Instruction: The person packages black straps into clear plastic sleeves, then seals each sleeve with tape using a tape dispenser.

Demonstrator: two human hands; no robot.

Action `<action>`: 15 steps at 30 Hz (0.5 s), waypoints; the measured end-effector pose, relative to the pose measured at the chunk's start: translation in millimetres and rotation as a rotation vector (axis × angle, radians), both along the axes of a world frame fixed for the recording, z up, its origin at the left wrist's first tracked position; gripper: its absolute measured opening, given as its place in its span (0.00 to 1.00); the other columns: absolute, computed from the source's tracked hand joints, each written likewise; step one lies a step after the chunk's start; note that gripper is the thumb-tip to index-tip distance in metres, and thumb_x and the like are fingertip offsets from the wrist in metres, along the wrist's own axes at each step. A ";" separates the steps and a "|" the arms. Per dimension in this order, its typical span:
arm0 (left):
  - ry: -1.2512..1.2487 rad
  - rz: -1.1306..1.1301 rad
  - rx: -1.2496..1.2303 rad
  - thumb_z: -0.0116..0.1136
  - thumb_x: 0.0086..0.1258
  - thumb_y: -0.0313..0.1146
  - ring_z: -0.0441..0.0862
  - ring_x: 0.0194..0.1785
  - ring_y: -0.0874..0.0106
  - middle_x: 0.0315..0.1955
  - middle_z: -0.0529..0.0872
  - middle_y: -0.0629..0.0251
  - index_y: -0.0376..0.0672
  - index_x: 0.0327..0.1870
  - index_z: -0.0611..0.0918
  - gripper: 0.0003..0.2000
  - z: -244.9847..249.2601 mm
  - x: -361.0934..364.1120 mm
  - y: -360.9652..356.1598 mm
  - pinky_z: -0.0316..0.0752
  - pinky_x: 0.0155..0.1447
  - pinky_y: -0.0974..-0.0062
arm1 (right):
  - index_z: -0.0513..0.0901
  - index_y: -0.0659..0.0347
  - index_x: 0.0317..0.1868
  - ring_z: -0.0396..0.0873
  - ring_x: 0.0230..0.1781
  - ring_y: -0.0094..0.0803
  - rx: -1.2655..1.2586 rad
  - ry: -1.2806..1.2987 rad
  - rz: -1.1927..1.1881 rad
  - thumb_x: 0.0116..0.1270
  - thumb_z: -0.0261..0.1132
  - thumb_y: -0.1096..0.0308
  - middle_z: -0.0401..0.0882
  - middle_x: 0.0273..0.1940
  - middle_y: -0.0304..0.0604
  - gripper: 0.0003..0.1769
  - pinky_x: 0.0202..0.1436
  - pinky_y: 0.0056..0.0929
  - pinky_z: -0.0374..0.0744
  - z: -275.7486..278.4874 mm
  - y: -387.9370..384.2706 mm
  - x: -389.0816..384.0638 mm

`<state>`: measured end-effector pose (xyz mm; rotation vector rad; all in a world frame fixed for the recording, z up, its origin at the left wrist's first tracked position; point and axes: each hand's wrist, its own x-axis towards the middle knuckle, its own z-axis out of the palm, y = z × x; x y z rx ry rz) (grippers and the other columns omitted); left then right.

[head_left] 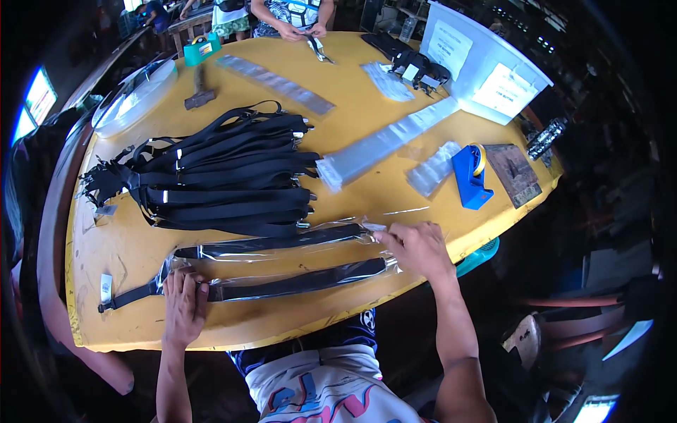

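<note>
A pair of black suspenders lies along the near side of the yellow table, its two straps stretched to the right inside clear plastic sleeves. My left hand is closed over the point where the straps meet, fingers curled on the webbing. A short tail with a white tag sticks out to its left. At the right end of the upper strap, my right hand pinches the sleeve's end by the clip; the fingers partly hide it. A large bundle of black suspenders with metal clips rests just beyond.
Plastic sleeves lie across the yellow table. A blue tape dispenser, a hammer, a green tape dispenser and a white bin stand around. Across the table, a person's hands hold a strap.
</note>
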<state>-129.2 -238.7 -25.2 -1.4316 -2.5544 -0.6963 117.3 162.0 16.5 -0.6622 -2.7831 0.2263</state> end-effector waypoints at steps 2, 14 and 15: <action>0.027 0.043 -0.023 0.58 0.78 0.26 0.74 0.57 0.50 0.51 0.78 0.52 0.40 0.53 0.78 0.07 -4.5 -1.4 -1.2 0.65 0.67 0.52 | 0.88 0.55 0.27 0.86 0.26 0.48 0.013 0.001 -0.048 0.72 0.74 0.47 0.84 0.21 0.44 0.22 0.41 0.46 0.82 -10.4 14.9 5.8; 0.116 0.057 -0.030 0.57 0.79 0.27 0.76 0.55 0.51 0.47 0.80 0.53 0.39 0.49 0.79 0.04 8.6 15.8 23.9 0.63 0.69 0.49 | 0.83 0.62 0.69 0.76 0.76 0.38 0.103 0.168 0.292 0.77 0.69 0.53 0.81 0.72 0.44 0.28 0.81 0.56 0.64 -38.8 -81.2 21.6; 0.085 0.060 -0.054 0.57 0.79 0.28 0.76 0.55 0.51 0.47 0.80 0.53 0.39 0.48 0.79 0.04 4.9 14.5 24.8 0.63 0.69 0.49 | 0.80 0.62 0.72 0.69 0.80 0.37 0.087 0.082 0.286 0.79 0.65 0.46 0.76 0.76 0.44 0.33 0.84 0.56 0.59 -40.1 -89.5 18.1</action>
